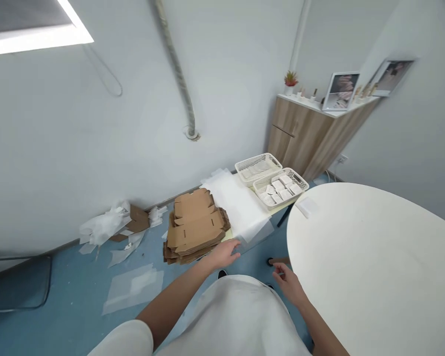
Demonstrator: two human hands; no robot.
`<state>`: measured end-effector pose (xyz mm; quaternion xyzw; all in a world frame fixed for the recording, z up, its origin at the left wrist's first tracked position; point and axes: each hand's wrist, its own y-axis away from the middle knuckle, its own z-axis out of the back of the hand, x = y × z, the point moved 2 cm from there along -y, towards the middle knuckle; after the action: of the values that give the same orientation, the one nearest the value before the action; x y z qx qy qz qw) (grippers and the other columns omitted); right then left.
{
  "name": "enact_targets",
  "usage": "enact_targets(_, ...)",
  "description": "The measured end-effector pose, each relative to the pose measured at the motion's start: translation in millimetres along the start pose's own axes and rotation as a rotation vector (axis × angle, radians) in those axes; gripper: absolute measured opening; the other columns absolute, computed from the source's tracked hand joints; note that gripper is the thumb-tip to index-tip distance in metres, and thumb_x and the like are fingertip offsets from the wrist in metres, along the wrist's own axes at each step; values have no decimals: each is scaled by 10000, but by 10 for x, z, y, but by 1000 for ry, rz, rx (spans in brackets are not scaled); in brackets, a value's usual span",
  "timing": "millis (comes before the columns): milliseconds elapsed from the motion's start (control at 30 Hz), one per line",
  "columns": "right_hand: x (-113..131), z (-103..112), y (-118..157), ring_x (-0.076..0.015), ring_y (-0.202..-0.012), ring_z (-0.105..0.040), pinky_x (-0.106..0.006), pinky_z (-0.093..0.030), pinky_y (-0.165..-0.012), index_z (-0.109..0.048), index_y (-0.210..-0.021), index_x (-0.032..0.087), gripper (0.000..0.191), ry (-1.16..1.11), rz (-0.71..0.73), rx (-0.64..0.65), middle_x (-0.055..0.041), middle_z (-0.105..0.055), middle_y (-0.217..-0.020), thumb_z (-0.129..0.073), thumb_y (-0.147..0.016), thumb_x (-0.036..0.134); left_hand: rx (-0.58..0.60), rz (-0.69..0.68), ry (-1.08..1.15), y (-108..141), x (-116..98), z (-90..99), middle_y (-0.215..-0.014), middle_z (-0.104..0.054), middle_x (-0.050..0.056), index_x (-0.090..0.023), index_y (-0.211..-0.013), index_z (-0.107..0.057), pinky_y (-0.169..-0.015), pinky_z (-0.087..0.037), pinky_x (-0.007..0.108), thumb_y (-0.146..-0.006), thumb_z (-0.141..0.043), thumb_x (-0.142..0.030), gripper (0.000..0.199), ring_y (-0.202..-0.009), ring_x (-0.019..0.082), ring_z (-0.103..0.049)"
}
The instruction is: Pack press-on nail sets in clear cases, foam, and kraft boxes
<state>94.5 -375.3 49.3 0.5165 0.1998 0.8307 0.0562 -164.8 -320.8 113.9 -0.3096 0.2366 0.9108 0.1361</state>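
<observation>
My left hand [224,253] hangs near the front edge of a low table, its fingers apart and nothing held. Just beyond it lies a stack of flat brown cardboard boxes [196,222]. Beside the stack, white sheets of wrapping [237,202] cover the tabletop and droop over its edge. My right hand [287,282] is by the left rim of a round white table [367,237], fingers slightly curled and apart, holding nothing. On that table's far left edge sits a small flat white packet [307,206].
Two white baskets [259,168] stand at the low table's far end; the nearer holds several small white packets [282,189]. A wooden cabinet [304,128] fills the corner. Crumpled packing material [107,225] and loose sheets [133,287] litter the floor, with a dark chair [18,284] at left.
</observation>
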Motion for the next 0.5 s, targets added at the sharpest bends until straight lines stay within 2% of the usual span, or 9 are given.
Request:
enact_targets(133, 325, -548, -195, -190, -687, -589, -314, -461, -615, -502, -1139, 215, 423, 156, 65, 69, -73, -614, -913, -443, -755, 381, -105, 77, -3, 300, 551, 290, -1137, -564, 69, -212, -1120, -510, -874, -407, 343, -789, -449, -366, 371, -1021, 227, -526)
enact_targets(233, 546, -978, -290, -207, -821, -591, -300, -454, -670, -403, -1258, 196, 495, 363, 147, 143, -112, -574, -1052, -421, -777, 314, -208, 172, -43, 495, 933, 444, -1177, -535, 89, -192, -1115, -510, -907, -382, 350, -805, -418, -377, 373, -1082, 239, -490)
enact_targets(300, 674, -1215, -337, -231, -909, -574, -308, -445, -710, -341, -1311, 183, 554, 534, 199, 207, -135, -535, -1132, -432, -771, 267, -231, 231, -77, 606, 1141, 506, -1182, -526, 107, -172, -1117, -509, -910, -374, 362, -802, -419, -385, 391, -1096, 252, -478)
enact_targets(400, 865, -1437, -427, -266, -1025, -525, -337, -423, -793, -298, -1340, 149, 617, 727, 249, 276, -160, -480, -1219, -464, -753, 241, -215, 286, -111, 722, 1362, 568, -1166, -530, 119, -159, -1118, -510, -889, -380, 381, -784, -446, -384, 408, -1094, 271, -474)
enact_targets(500, 1091, -1497, -575, -305, -1204, -368, -380, -360, -907, -331, -1323, 144, 611, 837, 293, 206, -156, -356, -1352, -492, -742, 246, -227, 304, -115, 761, 1476, 616, -1162, -528, 122, -158, -1123, -507, -878, -382, 380, -787, -440, -374, 405, -1100, 273, -465)
